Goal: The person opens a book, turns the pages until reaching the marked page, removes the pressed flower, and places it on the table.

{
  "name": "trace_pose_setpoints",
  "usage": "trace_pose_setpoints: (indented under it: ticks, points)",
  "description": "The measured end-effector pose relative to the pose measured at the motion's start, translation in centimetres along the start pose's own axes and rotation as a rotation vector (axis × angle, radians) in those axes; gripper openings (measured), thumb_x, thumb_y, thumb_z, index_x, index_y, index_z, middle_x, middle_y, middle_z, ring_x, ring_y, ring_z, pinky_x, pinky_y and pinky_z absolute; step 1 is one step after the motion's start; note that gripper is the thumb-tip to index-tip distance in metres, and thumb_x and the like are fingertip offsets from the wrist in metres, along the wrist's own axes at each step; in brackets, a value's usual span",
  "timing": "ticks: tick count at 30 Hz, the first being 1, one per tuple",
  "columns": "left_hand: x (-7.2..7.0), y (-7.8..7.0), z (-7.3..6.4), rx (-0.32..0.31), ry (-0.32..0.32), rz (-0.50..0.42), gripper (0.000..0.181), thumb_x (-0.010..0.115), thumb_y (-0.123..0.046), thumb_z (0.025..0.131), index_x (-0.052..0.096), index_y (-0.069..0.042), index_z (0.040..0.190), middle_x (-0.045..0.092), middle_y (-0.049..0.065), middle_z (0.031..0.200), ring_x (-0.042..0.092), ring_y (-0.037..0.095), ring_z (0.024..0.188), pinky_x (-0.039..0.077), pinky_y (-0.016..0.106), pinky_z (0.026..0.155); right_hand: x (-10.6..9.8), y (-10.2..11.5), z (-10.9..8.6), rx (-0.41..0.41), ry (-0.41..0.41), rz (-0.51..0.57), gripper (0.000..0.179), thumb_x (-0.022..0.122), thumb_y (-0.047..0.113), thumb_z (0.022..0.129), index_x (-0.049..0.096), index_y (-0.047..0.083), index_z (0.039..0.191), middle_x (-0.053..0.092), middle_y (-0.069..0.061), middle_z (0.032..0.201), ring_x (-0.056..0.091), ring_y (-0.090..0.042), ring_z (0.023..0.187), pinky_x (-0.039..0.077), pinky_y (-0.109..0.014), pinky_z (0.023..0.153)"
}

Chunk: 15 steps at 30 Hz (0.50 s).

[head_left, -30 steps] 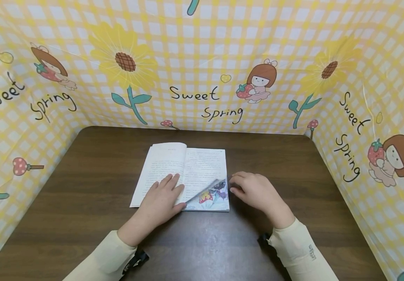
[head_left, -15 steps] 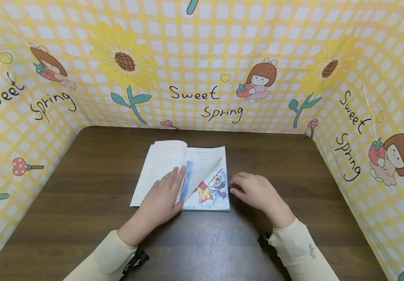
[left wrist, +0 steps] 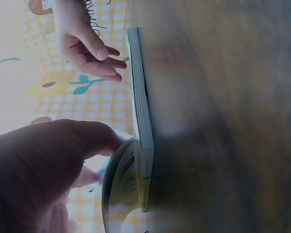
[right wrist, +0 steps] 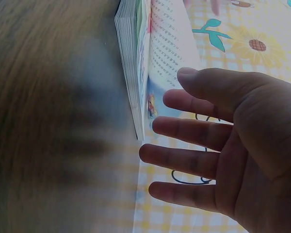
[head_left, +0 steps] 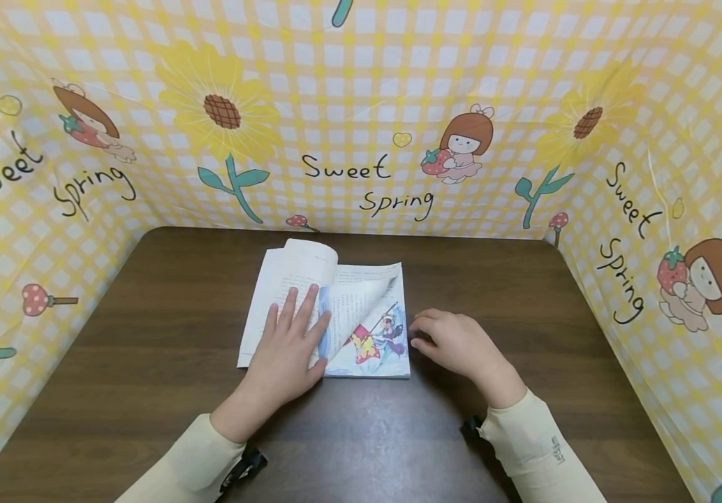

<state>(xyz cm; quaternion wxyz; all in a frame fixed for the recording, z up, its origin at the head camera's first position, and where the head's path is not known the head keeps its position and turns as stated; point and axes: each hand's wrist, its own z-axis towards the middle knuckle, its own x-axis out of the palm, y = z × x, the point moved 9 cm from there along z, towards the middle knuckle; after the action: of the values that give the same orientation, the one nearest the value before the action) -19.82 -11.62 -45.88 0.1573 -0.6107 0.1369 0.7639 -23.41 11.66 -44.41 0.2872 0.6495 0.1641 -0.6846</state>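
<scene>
An open paperback book (head_left: 361, 300) lies on the table, its left pages bowed up near the fold. My left hand (head_left: 287, 346) presses on those left pages with fingers spread and straight. In the left wrist view its thumb (left wrist: 99, 138) lies at the curved pages beside the spine. On the right side, a page of text curls up diagonally above a coloured picture (head_left: 376, 342) of a figure with a red and yellow flag. Just off the book's right edge, my right hand (head_left: 458, 346) holds nothing; the right wrist view shows its fingers (right wrist: 184, 160) apart and loosely extended.
The dark wooden table (head_left: 166, 314) is bordered at the back and both sides by a yellow checked cloth (head_left: 348, 84) printed with flowers and lettering. A black strap (head_left: 244, 469) sits at the left sleeve's cuff.
My left hand has shifted slightly left and spread its fingers, pushing the left pages into a higher curve. The right-hand page has peeled back, uncovering more of the picture. The right hand stays put.
</scene>
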Motion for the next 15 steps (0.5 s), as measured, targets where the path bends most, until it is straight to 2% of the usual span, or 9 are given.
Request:
trace_pose_setpoints:
  ticks: [4,7,11,15]
  points:
    - [-0.18,-0.12,-0.06,0.026,-0.03,0.014,0.085,0.072,-0.038,0.086,0.038,-0.014,0.16,0.005,0.01,0.173,0.003,0.037,0.159,0.007,0.065,0.123,-0.13,0.07,-0.07,-0.004,0.0,-0.001,0.023,0.072,0.032,0.097,0.077,0.017,0.114,0.071,-0.003,0.126,0.073,-0.021,0.103,0.059,-0.041,0.085]
    - [-0.37,-0.18,-0.12,0.043,-0.05,0.026,0.084,0.069,-0.032,0.085,0.036,-0.015,0.16,0.006,0.008,0.173,0.001,0.033,0.16,0.0,0.062,0.124,-0.18,0.18,-0.1,-0.012,0.0,0.001,0.023,0.072,0.032,0.097,0.077,0.017,0.114,0.071,-0.003,0.126,0.073,-0.021,0.103,0.059,-0.041,0.084]
    - [-0.35,-0.18,-0.13,0.051,-0.044,0.033,0.083,0.067,-0.03,0.084,0.037,-0.014,0.16,0.009,0.008,0.173,0.002,0.032,0.16,-0.003,0.06,0.125,-0.09,0.42,-0.08,-0.028,0.002,0.009,0.023,0.072,0.031,0.097,0.077,0.016,0.113,0.071,-0.004,0.126,0.073,-0.021,0.103,0.059,-0.041,0.084]
    - [-0.03,-0.09,-0.13,0.043,-0.002,0.025,0.082,0.066,-0.03,0.085,0.038,-0.012,0.159,0.014,0.009,0.172,0.005,0.032,0.16,-0.002,0.058,0.126,0.2,0.66,0.0,-0.046,0.012,0.017,0.023,0.073,0.03,0.096,0.077,0.015,0.113,0.071,-0.004,0.125,0.072,-0.021,0.105,0.059,-0.041,0.086]
